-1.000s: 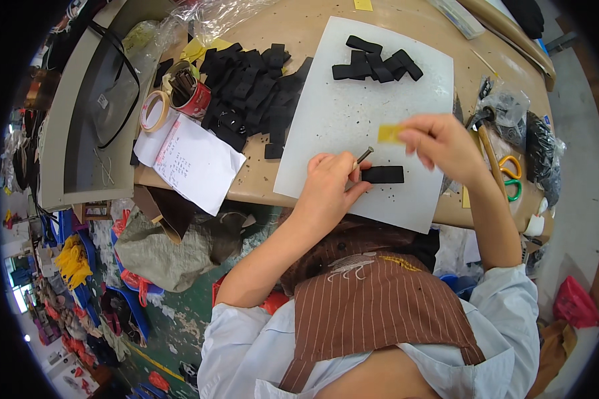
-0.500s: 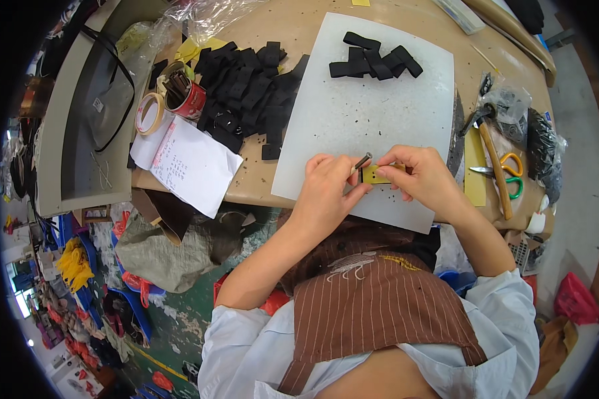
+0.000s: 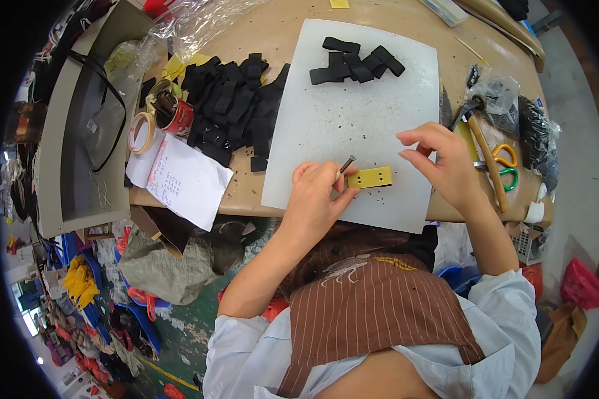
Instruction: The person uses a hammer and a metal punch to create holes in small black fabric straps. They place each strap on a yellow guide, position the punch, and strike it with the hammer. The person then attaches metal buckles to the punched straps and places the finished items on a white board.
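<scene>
My left hand (image 3: 315, 199) is closed around a slim metal punch (image 3: 348, 163), its flat end sticking up past the fingers. The thumb touches the left end of a small yellow plate with several dark holes (image 3: 378, 176). A dark layer shows under the plate's near edge. Plate and hand are over the near part of a white cutting board (image 3: 353, 126). My right hand (image 3: 442, 163) hovers over the board's right side, empty, thumb and fingers apart. Folded black strap pieces (image 3: 356, 65) lie at the board's far end.
A heap of black strap pieces (image 3: 236, 100) lies left of the board, near a red can (image 3: 180, 120), a tape roll (image 3: 142, 132) and a notepad (image 3: 190, 179). To the right are a hammer (image 3: 489, 163), scissors (image 3: 507, 166) and plastic-wrapped bundles (image 3: 538, 143).
My right hand has let go of the yellow plate and moved right and up, its fingers spreading. My left hand keeps the punch at the plate's left end. The whole view has shifted slightly.
</scene>
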The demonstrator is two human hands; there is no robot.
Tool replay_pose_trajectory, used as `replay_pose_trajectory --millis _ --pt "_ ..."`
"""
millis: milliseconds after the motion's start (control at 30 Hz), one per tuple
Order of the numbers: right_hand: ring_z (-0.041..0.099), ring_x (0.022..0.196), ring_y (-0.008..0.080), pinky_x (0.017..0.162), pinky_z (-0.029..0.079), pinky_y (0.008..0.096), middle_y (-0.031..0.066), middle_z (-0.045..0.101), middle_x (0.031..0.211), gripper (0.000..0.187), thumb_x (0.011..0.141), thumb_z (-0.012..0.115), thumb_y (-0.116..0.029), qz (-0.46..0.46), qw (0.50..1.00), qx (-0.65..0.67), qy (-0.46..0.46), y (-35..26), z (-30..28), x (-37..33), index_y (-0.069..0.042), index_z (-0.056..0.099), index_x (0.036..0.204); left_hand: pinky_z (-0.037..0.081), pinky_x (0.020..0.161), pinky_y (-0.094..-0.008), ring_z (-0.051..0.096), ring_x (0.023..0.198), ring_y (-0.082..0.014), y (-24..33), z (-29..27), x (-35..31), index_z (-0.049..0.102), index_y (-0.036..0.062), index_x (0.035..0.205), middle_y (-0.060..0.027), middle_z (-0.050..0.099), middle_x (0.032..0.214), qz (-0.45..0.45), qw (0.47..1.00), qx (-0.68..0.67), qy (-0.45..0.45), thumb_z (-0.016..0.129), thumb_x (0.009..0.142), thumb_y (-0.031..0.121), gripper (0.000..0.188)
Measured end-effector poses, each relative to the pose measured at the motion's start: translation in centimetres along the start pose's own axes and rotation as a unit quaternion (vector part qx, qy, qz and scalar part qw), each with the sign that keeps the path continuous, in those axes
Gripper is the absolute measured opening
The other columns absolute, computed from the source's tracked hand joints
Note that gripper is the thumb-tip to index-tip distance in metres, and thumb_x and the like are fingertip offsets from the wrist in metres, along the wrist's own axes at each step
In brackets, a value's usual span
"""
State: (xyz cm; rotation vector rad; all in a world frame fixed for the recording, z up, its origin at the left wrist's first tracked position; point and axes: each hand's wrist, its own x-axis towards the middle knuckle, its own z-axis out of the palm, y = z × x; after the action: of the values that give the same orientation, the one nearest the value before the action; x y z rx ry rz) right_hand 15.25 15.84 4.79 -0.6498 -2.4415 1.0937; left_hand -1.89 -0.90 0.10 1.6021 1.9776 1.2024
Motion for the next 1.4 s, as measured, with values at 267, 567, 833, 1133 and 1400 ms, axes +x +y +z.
replay_pose_trajectory --millis 267,567,833,1133,1400 --pt "0.063 0.082 0.0225 0.074 0.049 0.0345 0.0045 0.066 0.096 0.02 0.076 0.077 -0.008 -0.119 0.991 -0.058 0.014 1.9 2.6 -3.3 -0.009 0.073 0.095 0.039 0.089 -0.0369 0.055 0.078 -0.0259 0.3 0.0 0.0 0.041 0.0083 0.076 -0.0036 0.073 0.099 0.006 1.0 0.006 -0.002 0.08 0.072 0.006 0.039" --pt "0.061 0.084 0.0223 0.074 0.049 0.0328 0.0075 0.068 0.103 0.021 0.074 0.076 -0.003 -0.17 0.983 -0.075 0.007 2.5 2.9 -3.2 -0.008 0.073 0.094 0.043 0.089 -0.036 0.058 0.082 -0.0194 -0.1 -0.5 0.0 0.051 0.0047 0.088 -0.0051 0.066 0.096 0.015 1.0 -0.01 -0.019 0.072 0.082 0.008 0.022" --pt "0.06 0.09 0.023 0.079 0.048 0.0362 0.0037 0.065 0.105 0.02 0.074 0.075 -0.006 -0.166 0.98 -0.104 -0.014 2.1 2.6 -3.0 -0.011 0.072 0.092 0.053 0.072 -0.0295 0.065 0.081 -0.0191 2.6 -0.5 3.0 0.061 -0.0029 0.099 -0.0102 0.063 0.09 -0.005 0.971 -0.237 0.005 0.06 0.092 0.001 0.008" --pt "0.058 0.108 0.0349 0.091 0.045 0.0467 0.013 0.064 0.115 0.025 0.084 0.069 -0.016 -0.035 0.962 -0.211 0.169 6.6 -2.9 -3.2 -0.008 0.068 0.108 0.059 0.066 -0.0264 0.068 0.078 -0.0152 1.3 2.8 2.7 0.059 -0.0048 0.094 -0.009 0.065 0.096 -0.021 0.986 -0.166 -0.013 0.06 0.094 0.003 0.007" --pt "0.056 0.068 0.0202 0.066 0.047 0.0331 0.0061 0.056 0.074 0.021 0.097 0.056 -0.023 0.183 0.945 -0.242 0.12 12.3 -12.0 -5.1 -0.003 0.061 0.1 0.055 0.062 -0.0283 0.068 0.074 -0.0193 1.3 3.0 2.5 0.06 -0.0019 0.094 -0.0096 0.066 0.09 0.055 0.992 -0.113 0.021 0.064 0.091 0.005 0.009"
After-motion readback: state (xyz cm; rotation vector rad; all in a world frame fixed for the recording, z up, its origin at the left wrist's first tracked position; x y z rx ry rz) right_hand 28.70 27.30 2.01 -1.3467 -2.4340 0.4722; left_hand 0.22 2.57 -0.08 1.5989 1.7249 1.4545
